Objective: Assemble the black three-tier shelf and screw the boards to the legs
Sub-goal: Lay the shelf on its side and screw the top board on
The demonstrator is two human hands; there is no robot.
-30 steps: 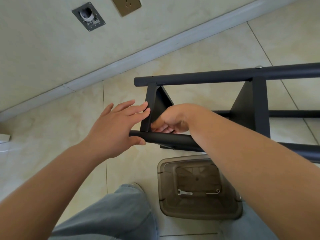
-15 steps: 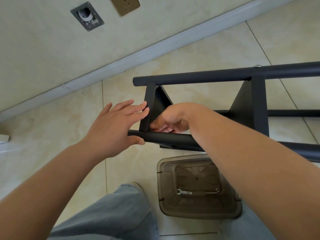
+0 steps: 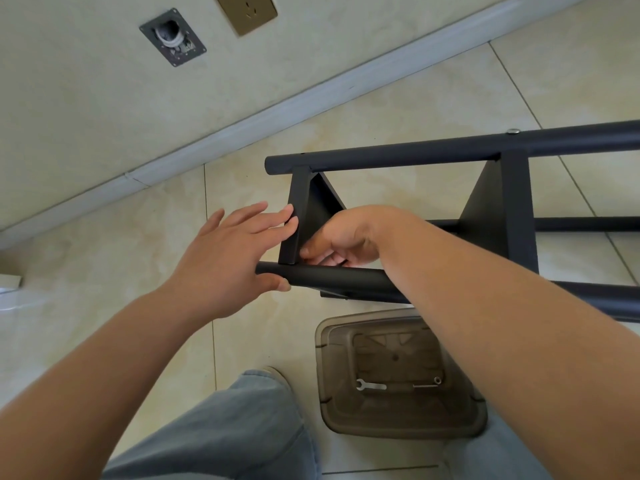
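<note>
The black shelf frame lies on its side on the tiled floor. Its far leg tube (image 3: 415, 152) and near leg tube (image 3: 339, 278) run left to right, joined by an end board (image 3: 298, 216) and a second board (image 3: 516, 216). My left hand (image 3: 221, 258) lays straight fingers against the end board's edge, thumb under the near leg's end. My right hand (image 3: 343, 237) reaches inside the frame, thumb and curled fingers pinched together where the end board meets the near leg. What they pinch is hidden. A screw head (image 3: 513, 131) sits on the far leg.
A translucent brown bin (image 3: 398, 427) stands on the floor below the near leg, with a small wrench (image 3: 370, 386) and a thin tool inside. My jeans-clad knee (image 3: 242, 427) is beside it. The wall and baseboard (image 3: 277, 109) run diagonally behind the shelf.
Hardly anything has moved. Both hands stay at the end board and near leg, and my right hand's fingers shift only slightly at the joint.
</note>
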